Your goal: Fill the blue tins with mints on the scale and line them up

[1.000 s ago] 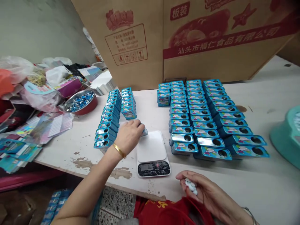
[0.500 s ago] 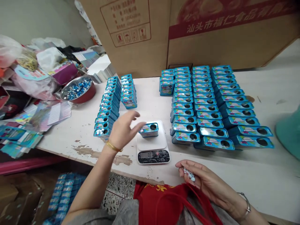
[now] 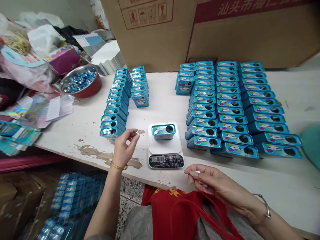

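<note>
A small blue tin (image 3: 163, 132) with a round dark hole in its top stands on the white kitchen scale (image 3: 177, 146). One white candy (image 3: 155, 132) lies on the left end of its top. Digits show on the scale's display (image 3: 158, 159). To the left of the scale is my left hand (image 3: 124, 149), apart from the tin, its fingers curved and thumb apart, with nothing visible in it. My right hand (image 3: 208, 178) is at the front right of the scale, its fingers closed around small white candies (image 3: 197, 172), partly hidden by the fingers.
Rows of blue tins (image 3: 230, 111) with holes in their tops stand at right. Two shorter rows (image 3: 116, 110) at left carry white candies on their tops. A metal bowl (image 3: 96, 83) of blue wrapped pieces stands farther left. A large cardboard box (image 3: 155, 43) rises behind.
My left hand has moved left and down, away from the tin. Fewer white candies lie on its top. The scale's display has changed from zero. The view has shifted slightly.
</note>
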